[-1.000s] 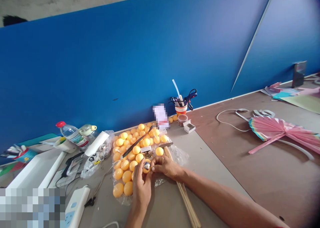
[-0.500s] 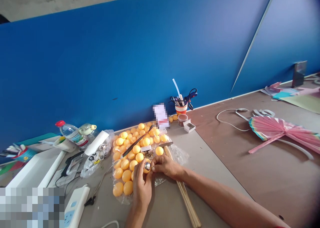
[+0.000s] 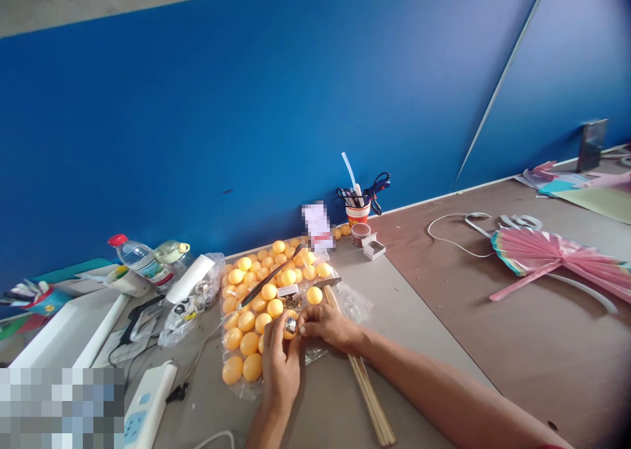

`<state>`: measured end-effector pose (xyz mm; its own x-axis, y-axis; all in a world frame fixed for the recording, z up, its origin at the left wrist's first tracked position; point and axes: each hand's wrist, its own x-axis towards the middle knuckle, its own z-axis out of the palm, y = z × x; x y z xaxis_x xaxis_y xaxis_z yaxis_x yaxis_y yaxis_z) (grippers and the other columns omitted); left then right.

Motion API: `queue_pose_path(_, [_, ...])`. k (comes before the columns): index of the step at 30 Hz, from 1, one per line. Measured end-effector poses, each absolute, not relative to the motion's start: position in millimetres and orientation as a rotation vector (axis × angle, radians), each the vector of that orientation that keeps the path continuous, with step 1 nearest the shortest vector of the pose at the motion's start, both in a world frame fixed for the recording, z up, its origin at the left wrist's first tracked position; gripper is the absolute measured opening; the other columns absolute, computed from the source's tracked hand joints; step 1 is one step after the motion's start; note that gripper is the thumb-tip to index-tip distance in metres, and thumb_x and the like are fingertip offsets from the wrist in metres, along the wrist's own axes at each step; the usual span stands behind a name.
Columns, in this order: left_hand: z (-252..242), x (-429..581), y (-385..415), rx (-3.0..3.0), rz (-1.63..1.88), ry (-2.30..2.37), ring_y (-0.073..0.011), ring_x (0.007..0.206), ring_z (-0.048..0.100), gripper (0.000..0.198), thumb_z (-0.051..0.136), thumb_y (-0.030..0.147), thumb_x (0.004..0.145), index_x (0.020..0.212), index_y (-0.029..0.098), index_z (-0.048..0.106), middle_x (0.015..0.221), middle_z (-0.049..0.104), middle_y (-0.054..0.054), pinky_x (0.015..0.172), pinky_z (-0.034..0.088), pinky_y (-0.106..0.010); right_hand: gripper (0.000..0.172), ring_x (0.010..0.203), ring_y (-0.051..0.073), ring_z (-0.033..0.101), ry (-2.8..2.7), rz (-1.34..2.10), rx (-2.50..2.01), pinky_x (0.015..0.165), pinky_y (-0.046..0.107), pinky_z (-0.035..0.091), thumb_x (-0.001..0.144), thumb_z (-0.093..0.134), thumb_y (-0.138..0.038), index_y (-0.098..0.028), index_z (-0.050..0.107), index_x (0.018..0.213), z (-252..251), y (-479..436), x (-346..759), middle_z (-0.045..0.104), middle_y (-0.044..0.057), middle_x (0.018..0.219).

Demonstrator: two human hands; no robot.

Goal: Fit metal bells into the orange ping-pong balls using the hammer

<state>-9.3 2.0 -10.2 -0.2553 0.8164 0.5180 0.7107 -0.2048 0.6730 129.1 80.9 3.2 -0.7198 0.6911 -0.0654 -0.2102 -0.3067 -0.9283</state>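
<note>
An orange table tennis ball (image 3: 294, 336) with a shiny silver ball or bell (image 3: 290, 325) against its face sits in the fingers of my left hand (image 3: 283, 367). At the ball's right side, my right hand (image 3: 328, 327) has thumb and forefinger pinched together; whatever lies between them is too small to make out. Many more orange balls (image 3: 249, 344) lie in a clear plastic bag beneath and beyond my hands. One loose orange ball (image 3: 314, 296) rests just past my right hand. Small brassy bits (image 3: 294, 301) lie on the bag beside a white label (image 3: 288, 291).
Wooden sticks (image 3: 367, 396) lie under my right wrist, near a dark blade (image 3: 327, 283). Black-handled tweezers or a similar tool (image 3: 270, 277) cross the balls. A power strip (image 3: 148, 403) is at left, a small open box (image 3: 373, 248) behind, a pink paper fan (image 3: 557, 258) at right.
The view has shifted very slightly. Both hands keep almost the same pose around the orange ball and the silver piece.
</note>
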Motion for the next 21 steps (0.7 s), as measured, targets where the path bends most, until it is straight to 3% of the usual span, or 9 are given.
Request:
queue_pose_path(15, [-10.1, -6.3, -1.6, 1.930, 1.477, 1.948, -0.0236, 0.100, 0.065, 0.031, 0.052, 0.031, 0.092, 0.120, 0.019, 0.060, 0.108, 0.067, -0.012, 0.087, 0.056, -0.041, 0.016, 0.055, 0.009, 0.048, -1.475, 1.983, -0.634, 0.056, 0.023, 0.038, 0.069, 0.071, -0.028, -0.017, 0.060, 0.063, 0.0, 78.9, 127.4, 0.059, -0.003, 0.059])
queue_pose_path(21, [-13.8, -7.4, -2.4, 1.941, 1.463, 1.946, -0.0244, 0.104, 0.064, 0.031, 0.051, 0.028, 0.092, 0.121, 0.020, 0.059, 0.110, 0.066, -0.012, 0.088, 0.056, -0.042, 0.027, 0.059, 0.010, 0.050, -1.527, 1.944, -0.637, 0.058, 0.024, 0.037, 0.069, 0.072, -0.036, -0.017, 0.054, 0.061, 2.4, 76.5, 127.1, 0.058, -0.002, 0.061])
